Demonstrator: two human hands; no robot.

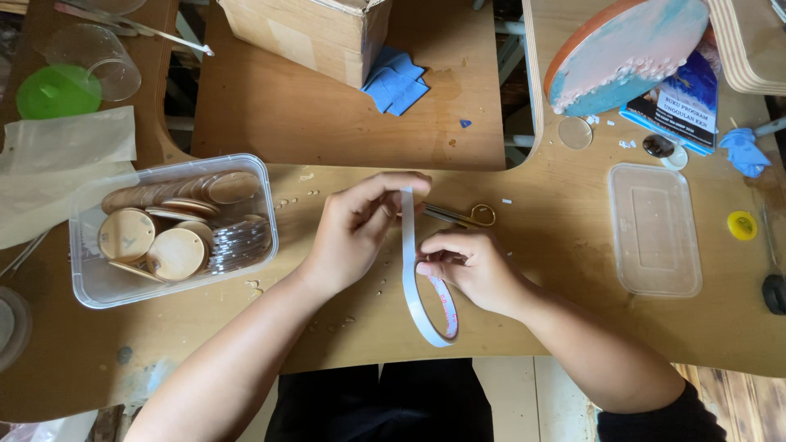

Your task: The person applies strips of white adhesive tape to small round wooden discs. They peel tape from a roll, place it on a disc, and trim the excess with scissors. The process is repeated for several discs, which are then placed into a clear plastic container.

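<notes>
Crowding wooden table [327,131], cluttered workshop.

A smooth white tape roll [427,315] with a glossy backing strip lies on the matt, speckled wooden counter [327,123], near shiny brass-coloured metal scissors [467,215], a clear plastic tub [172,233] of smooth wooden discs [176,252], a clear plastic lid [653,229] and blue cloth [397,82].

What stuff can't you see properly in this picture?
Head view only:
- Scissors: blades hidden behind the left hand; only the gold handles show.
- Tape roll: its upper part is covered by the right hand.
- Cardboard box: top cut off by the picture's edge.
- Dark object: cut off at the right edge.
</notes>
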